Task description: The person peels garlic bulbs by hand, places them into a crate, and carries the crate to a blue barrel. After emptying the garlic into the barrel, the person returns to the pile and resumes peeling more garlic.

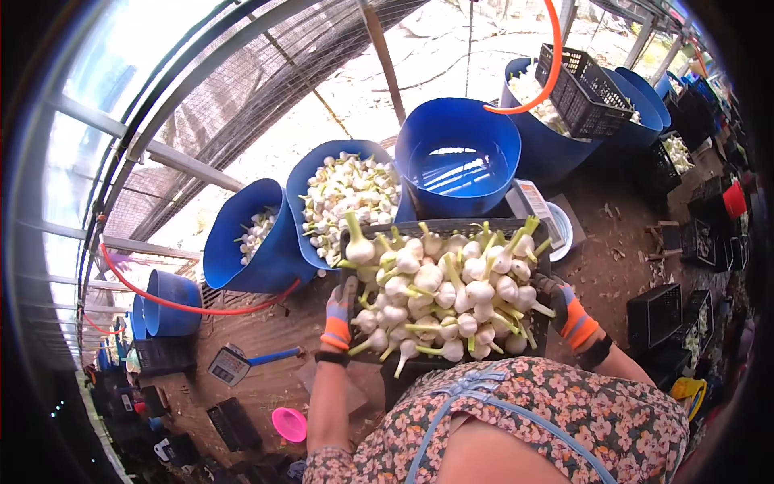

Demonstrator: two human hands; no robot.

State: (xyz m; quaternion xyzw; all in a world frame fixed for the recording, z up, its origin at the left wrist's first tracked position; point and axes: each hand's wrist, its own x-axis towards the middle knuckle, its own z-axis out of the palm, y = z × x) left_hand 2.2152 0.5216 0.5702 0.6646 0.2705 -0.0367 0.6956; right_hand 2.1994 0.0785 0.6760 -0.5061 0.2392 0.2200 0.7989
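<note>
A black plastic crate [444, 227] heaped with garlic bulbs [429, 277], their green stems trimmed short, is held in front of my body. My left hand [338, 311], in a grey and orange work glove, grips the crate's left side. On the opposite side my right hand [567, 310], gloved the same way, holds the crate too; its fingertips are partly hidden. Just beyond the crate stands a blue tub [511, 130] with a shallow layer of clear liquid, apparently water. Left of it, another blue tub [296, 175] is full of garlic bulbs.
A third blue tub [227, 266] holds fewer bulbs. A red hose [199, 310] curves across the left, and an orange hose end [514, 110] hangs over the water tub. Scales [230, 365] and a pink basin [289, 425] are on the floor. An empty black crate [583, 91] rests on a tub.
</note>
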